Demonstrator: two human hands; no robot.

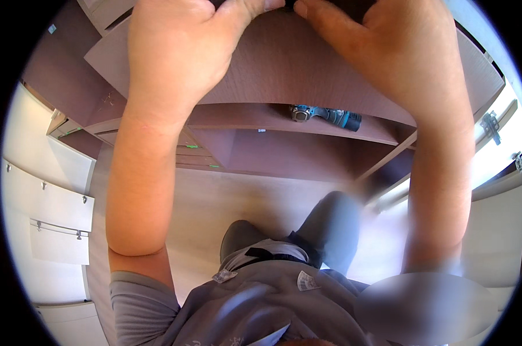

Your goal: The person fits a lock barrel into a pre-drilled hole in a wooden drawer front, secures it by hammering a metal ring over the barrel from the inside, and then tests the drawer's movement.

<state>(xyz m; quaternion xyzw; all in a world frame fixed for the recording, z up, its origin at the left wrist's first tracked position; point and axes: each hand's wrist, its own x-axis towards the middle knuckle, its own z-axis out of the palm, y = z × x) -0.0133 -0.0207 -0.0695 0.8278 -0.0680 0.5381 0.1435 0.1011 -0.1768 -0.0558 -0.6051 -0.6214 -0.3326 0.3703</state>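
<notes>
At the top edge of the head view, my left hand point(183, 49) and my right hand point(396, 49) are raised over the cabinet, thumbs pointing toward each other and almost meeting. A dark thing point(353, 6) shows by the thumbs, and both hands seem closed about it. Its kind cannot be made out, and the other fingers are cut off by the picture's edge. Just below the hands spreads a brown wood-grain cabinet panel point(284, 69). A blue and black cordless power tool point(324, 115) lies on the shelf under that panel, apart from both hands.
White panels with metal fittings point(59, 202) stand at the left. To the right are a pale panel point(494, 230) and a metal hinge point(492, 127). A brown open compartment point(290, 153) lies below the shelf. My legs point(324, 230) are over the pale floor point(232, 190).
</notes>
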